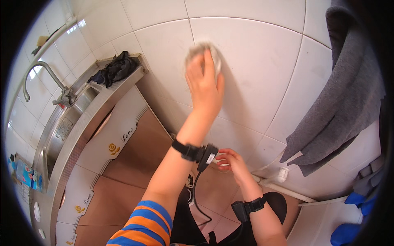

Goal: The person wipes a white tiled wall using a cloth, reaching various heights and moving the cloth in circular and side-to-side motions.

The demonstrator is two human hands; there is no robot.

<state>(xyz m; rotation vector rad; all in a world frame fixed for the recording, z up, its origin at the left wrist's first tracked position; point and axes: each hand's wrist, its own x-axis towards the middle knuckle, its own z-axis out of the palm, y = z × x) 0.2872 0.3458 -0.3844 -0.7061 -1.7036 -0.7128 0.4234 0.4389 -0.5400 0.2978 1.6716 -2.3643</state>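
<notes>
My left hand is raised against the white tiled wall in front of me. Its fingers press a pale, crumpled cloth flat on a tile; both look blurred, and the hand covers much of the cloth. Lower down, my right hand hangs in front of the wall's lower part with fingers apart and nothing in them. A black strap with a small box circles my left wrist, and its cable runs down. Another strapped box is on my right wrist.
To the left are a steel sink, a curved faucet and a dark crumpled cloth. A detergent bottle stands at the near end. Grey towels hang at right, above a white pipe elbow.
</notes>
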